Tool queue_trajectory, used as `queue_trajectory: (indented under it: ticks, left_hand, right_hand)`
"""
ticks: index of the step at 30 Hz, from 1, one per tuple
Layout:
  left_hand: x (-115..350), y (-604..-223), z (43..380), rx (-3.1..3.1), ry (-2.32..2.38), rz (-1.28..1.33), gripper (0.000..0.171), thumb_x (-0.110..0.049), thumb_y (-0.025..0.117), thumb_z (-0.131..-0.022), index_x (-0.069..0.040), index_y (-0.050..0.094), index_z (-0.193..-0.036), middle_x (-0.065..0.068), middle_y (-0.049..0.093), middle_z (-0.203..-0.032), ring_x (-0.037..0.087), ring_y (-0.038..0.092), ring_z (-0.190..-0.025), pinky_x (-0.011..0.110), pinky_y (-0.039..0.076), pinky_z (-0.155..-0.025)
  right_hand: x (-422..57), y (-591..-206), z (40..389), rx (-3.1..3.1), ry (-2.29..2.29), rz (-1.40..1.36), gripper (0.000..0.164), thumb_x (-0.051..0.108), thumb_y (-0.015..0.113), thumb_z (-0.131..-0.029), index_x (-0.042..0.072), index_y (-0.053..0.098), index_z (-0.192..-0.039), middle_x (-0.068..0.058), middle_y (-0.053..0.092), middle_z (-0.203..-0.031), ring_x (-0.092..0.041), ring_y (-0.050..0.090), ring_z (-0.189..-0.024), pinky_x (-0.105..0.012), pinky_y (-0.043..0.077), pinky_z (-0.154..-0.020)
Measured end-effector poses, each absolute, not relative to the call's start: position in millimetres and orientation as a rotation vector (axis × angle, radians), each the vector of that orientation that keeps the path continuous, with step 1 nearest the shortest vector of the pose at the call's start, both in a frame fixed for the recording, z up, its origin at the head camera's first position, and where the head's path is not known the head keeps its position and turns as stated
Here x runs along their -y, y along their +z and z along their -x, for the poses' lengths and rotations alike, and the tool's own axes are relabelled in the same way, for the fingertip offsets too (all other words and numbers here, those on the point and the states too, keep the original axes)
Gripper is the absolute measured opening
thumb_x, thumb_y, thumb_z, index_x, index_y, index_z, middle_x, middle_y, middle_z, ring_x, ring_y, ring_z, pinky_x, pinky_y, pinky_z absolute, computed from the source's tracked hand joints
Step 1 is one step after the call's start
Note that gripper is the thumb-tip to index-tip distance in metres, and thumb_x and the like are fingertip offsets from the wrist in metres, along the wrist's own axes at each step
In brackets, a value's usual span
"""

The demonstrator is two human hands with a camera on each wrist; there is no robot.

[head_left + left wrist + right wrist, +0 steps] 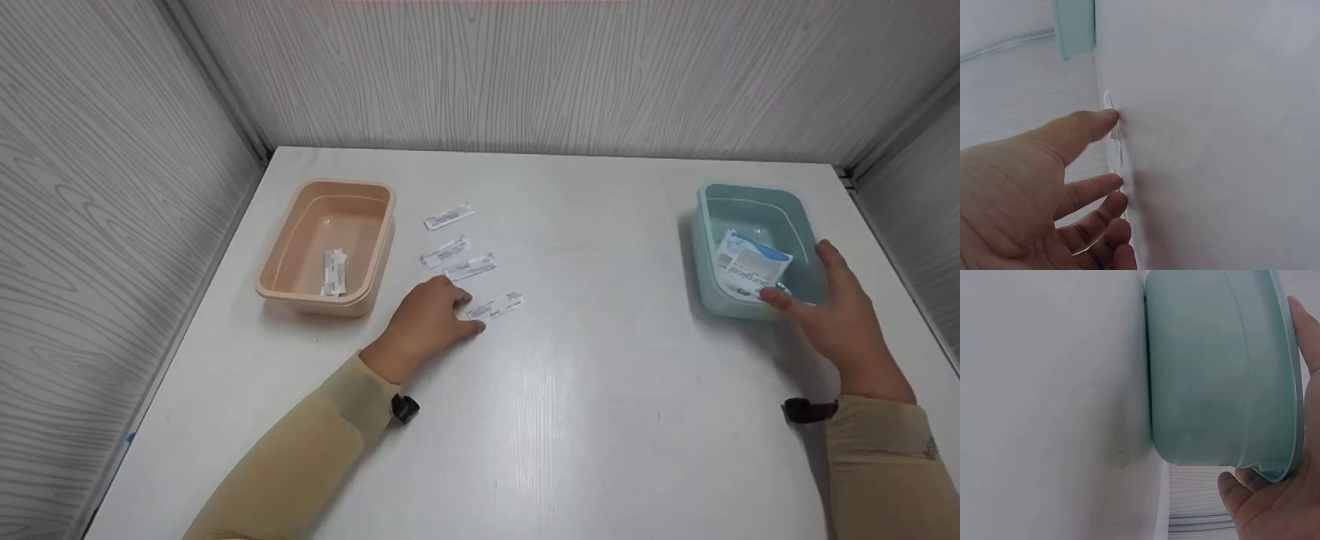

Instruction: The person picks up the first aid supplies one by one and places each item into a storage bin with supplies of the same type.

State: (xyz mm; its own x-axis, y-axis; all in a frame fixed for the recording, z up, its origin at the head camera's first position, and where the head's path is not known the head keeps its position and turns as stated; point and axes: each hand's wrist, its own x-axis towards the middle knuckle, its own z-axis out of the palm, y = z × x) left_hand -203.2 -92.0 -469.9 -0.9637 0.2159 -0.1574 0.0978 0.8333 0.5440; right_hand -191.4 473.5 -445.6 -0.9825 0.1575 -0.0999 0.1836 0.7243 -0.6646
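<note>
In the head view my left hand (424,326) is at the near end of a narrow white printed packet (499,306) lying on the table, thumb and forefinger apart on either side of it. The left wrist view shows the thumb (1107,117) by the packet's edge, with the other fingers loosely bent. My right hand (844,322) is spread over the near right corner of a blue-green bin (716,304), thumb across the front rim. Its fingertips (1233,489) show outside the bin's side. Larger white and blue packets (757,262) lie in that bin.
Beyond the left hand several more narrow packets lie on the table, among them a far one (448,216) and a nearer one (471,267). A peach bin (382,247) at the left holds narrow packets (334,272). Wood-grain panels (525,75) stand around the table.
</note>
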Motion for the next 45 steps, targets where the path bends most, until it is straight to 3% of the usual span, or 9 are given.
queue_trajectory:
  ticks: [6,13,20,30,36,45]
  left_hand:
    - [89.5,-467.6,201.5,-2.787,0.834,-0.251,0.037,-0.027,0.09,-0.099,-0.005,0.086,-0.129,0.011,0.074,-0.122,0.028,0.069,-0.108,0.043,0.058,-0.102]
    - [87.2,-467.2,200.7,-2.746,0.87,-0.262,0.028,-0.022,0.087,-0.101,-0.005,0.087,-0.123,0.01,0.078,-0.125,0.029,0.072,-0.122,0.046,0.057,-0.113]
    - [85.9,-464.9,199.6,-2.759,0.826,-0.278,0.017,-0.024,0.084,-0.098,-0.009,0.085,-0.105,0.005,0.079,-0.112,0.025,0.069,-0.105,0.045,0.058,-0.103]
    - [83.9,-464.6,199.0,-2.701,0.84,-0.283,0.035,-0.021,0.082,-0.103,-0.005,0.083,-0.134,0.008,0.081,-0.13,0.023,0.071,-0.12,0.045,0.057,-0.114]
    - [84.9,-465.3,199.0,-2.711,0.842,-0.31,0.032,-0.02,0.084,-0.1,-0.006,0.085,-0.128,0.009,0.08,-0.129,0.024,0.072,-0.12,0.046,0.058,-0.114]
    - [90.2,-462.0,195.2,-2.756,0.827,-0.345,0.03,-0.023,0.085,-0.093,-0.005,0.085,-0.117,0.005,0.08,-0.115,0.024,0.068,-0.105,0.045,0.059,-0.104]
  right_hand:
    - [-472.6,-446.2,192.7,-2.889,-1.116,-0.271,0.122,0.06,0.076,-0.105,0.021,-0.01,-0.182,-0.014,-0.013,-0.19,-0.055,-0.011,-0.175,-0.084,0.003,-0.133]
    - [-475.0,-446.3,191.7,-2.9,-1.109,-0.256,0.121,0.06,0.075,-0.106,0.018,-0.009,-0.182,-0.017,-0.013,-0.19,-0.056,-0.011,-0.174,-0.084,0.002,-0.133]
    - [-477.5,-446.7,191.4,-2.902,-1.096,-0.246,0.121,0.06,0.074,-0.106,0.018,-0.01,-0.182,-0.019,-0.013,-0.19,-0.058,-0.01,-0.173,-0.086,0.004,-0.131]
    - [-477.4,-447.0,192.6,-2.898,-1.083,-0.258,0.121,0.062,0.073,-0.106,0.02,-0.01,-0.182,-0.019,-0.013,-0.19,-0.059,-0.01,-0.173,-0.088,0.005,-0.13]
    - [-476.9,-447.0,192.3,-2.899,-1.088,-0.256,0.121,0.062,0.073,-0.106,0.02,-0.01,-0.182,-0.019,-0.013,-0.19,-0.06,-0.01,-0.173,-0.088,0.006,-0.13]
    - [-476.1,-447.6,195.2,-2.901,-1.089,-0.252,0.122,0.061,0.074,-0.105,0.016,-0.009,-0.182,-0.017,-0.014,-0.19,-0.056,-0.011,-0.174,-0.084,0.003,-0.133]
